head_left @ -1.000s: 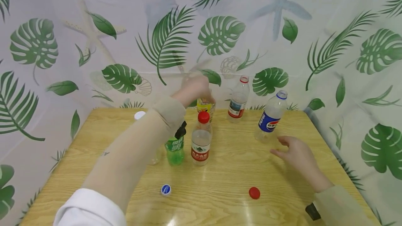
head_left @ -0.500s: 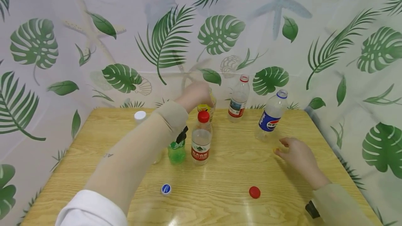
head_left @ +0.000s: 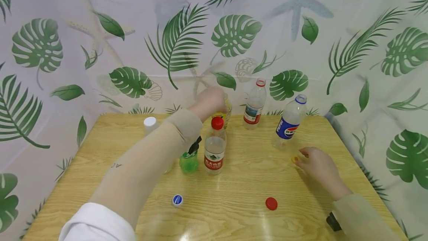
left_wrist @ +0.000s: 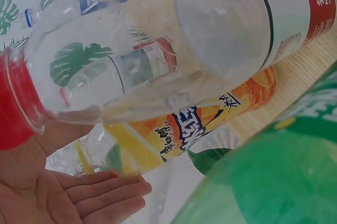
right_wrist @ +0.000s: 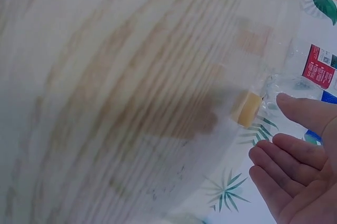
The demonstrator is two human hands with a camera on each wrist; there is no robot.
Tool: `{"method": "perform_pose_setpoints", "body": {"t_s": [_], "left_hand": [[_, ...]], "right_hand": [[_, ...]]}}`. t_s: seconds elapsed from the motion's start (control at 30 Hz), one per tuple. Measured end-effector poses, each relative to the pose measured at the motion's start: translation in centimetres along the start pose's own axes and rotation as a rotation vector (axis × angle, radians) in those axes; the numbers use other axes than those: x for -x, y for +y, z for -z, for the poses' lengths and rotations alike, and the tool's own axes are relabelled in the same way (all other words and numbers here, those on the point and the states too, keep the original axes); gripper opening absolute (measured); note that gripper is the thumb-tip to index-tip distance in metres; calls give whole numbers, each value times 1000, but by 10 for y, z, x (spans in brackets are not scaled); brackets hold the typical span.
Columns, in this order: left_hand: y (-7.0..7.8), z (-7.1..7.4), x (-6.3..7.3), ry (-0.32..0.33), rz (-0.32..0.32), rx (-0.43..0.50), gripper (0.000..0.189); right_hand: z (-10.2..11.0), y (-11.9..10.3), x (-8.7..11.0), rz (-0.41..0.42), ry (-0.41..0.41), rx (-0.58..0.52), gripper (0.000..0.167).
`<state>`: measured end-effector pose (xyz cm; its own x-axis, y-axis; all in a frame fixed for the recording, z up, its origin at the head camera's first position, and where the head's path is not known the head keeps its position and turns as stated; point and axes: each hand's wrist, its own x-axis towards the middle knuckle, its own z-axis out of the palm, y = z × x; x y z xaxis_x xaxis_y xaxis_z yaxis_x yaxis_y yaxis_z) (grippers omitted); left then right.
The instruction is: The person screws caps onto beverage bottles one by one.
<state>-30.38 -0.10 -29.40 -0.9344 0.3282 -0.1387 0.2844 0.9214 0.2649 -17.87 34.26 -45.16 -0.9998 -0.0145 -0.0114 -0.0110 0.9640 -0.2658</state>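
Observation:
My left hand [head_left: 212, 101] reaches to the neck of an uncapped yellow-labelled drink bottle [left_wrist: 152, 142] at the back of the table. In the left wrist view its fingers lie fairly straight beside that neck; the thumb is largely hidden behind a red-capped water bottle [head_left: 214, 153]. My right hand [head_left: 319, 168] is low over the table on the right, its fingers loosely bent and nothing between them. A yellow bottle cap [right_wrist: 247, 109] lies just beyond its thumb tip, apart from it in the right wrist view.
An uncapped water bottle [head_left: 255, 109] and an uncapped Pepsi bottle [head_left: 290, 122] stand at the back right. A green bottle [head_left: 188, 163] and a white-capped bottle [head_left: 150, 124] are partly behind the left arm. A blue cap [head_left: 177, 200] and a red cap [head_left: 271, 203] lie in front.
The yellow cap, not visible a second ago, shows on the table at my right fingertips. My right hand has drawn back slightly from it. The left hand has lowered a little.

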Motion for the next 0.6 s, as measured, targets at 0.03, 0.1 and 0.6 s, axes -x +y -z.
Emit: {"method": "perform_pose_setpoints", "body": {"t_s": [0.03,0.1,0.6], "left_hand": [[1,0,0,2,2,2,28],[2,-1,0,7,5,-6,22],[1,-6,-3,1,31,-28,11]], "right_hand": [[0,0,0,0,-4,-1,50],[-2,1,0,5,-6,-7,49],[-12,0,-6,20,-19,9,40]]}}
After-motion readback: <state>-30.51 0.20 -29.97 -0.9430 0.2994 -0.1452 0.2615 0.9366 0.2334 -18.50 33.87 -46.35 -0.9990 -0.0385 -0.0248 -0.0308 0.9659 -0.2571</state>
